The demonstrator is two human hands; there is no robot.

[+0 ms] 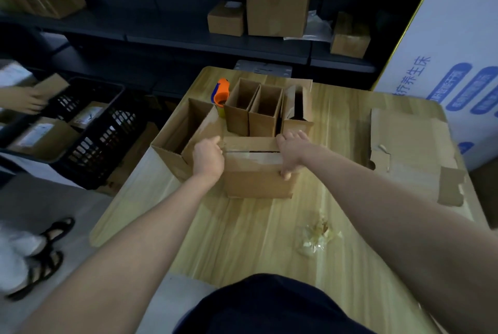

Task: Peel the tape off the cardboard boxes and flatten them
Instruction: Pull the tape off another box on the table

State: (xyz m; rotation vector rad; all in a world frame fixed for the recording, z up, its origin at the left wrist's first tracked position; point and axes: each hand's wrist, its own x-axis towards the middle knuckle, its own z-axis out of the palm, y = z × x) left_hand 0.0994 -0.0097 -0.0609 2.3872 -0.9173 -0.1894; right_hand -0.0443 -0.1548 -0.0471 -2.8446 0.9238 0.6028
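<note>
We find the box [256, 183] near the middle of the desk [242, 231], a little toward the far edge. It is plain brown cardboard, upright, with its top flaps shut. A strip of clear tape [253, 158] runs left to right along the top seam, and a dark slit shows along the seam. The front face is bare and slightly creased.

The left hand [207, 157] sits at the left end of the seam. Its fingers are curled close together and seem to pinch the tape end, though the knuckles hide the grip itself. The right hand [292, 149] lies on the right end of the top, fingers spread and nearly straight, thumb pressed on the front face just below the top edge.

Behind the box stands a large open carton [186, 131] at the left and a row of narrow open cartons [265, 110] toward the far edge. An orange dispenser [222, 92] stands between them. Flat cardboard [409, 145] lies along the right edge of the desk. A crumpled wad [318, 236] of clear film lies toward the near right corner.

The desk is light wood grain with rounded corners. On the floor to its left a black crate [94, 139] holds parcels, and another person's hand [24, 102] and sandalled feet [45, 253] show there. Dark shelves [188, 40] beyond the far edge carry more brown boxes. A white panel [458, 37] with blue print stands at the right.
</note>
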